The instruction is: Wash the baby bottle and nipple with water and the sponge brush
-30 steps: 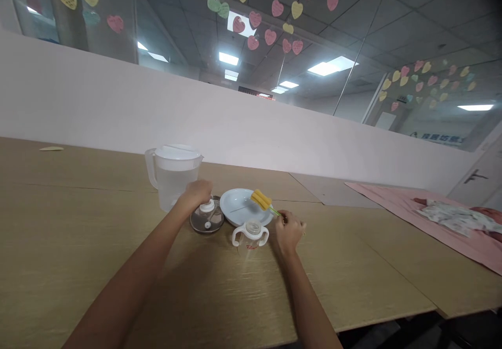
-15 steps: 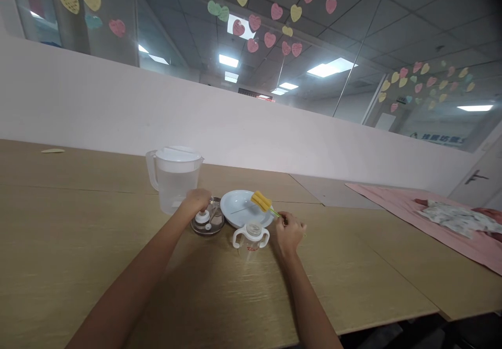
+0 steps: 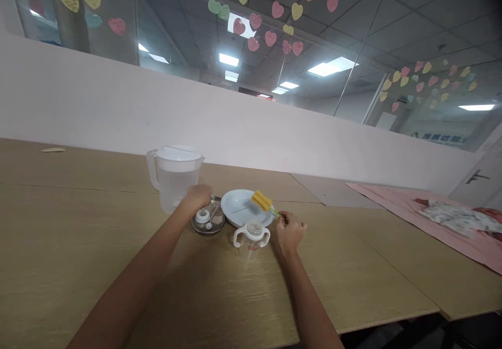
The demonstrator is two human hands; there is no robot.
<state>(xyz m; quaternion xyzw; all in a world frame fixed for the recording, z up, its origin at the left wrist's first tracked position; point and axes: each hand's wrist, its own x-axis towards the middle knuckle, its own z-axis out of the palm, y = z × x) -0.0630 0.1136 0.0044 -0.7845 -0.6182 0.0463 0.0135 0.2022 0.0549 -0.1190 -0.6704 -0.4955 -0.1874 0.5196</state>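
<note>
My right hand [image 3: 289, 232] is closed on the thin green handle of a sponge brush [image 3: 261, 201]. The brush's yellow head hangs over the right rim of a white bowl [image 3: 231, 218]. A clear baby bottle [image 3: 251, 244] with two white handles stands open in front of the bowl. Above a small round metal tray [image 3: 201, 231], my left hand [image 3: 198, 197] has its fingers closed; what they hold, if anything, is too small to make out. On the tray lie a white bottle collar [image 3: 203, 216] and a thin straw-like piece [image 3: 214, 213].
A clear lidded pitcher [image 3: 172, 181] of water stands just behind my left hand. At the far right, a doll-like figure in patterned cloth [image 3: 455, 218] lies on a pink cloth [image 3: 396, 207]. A white wall [image 3: 235, 124] runs behind the wooden table [image 3: 219, 296].
My left hand has shifted slightly up over the tray, and its fingers have drawn off the white collar. My right hand and the brush stay nearly still.
</note>
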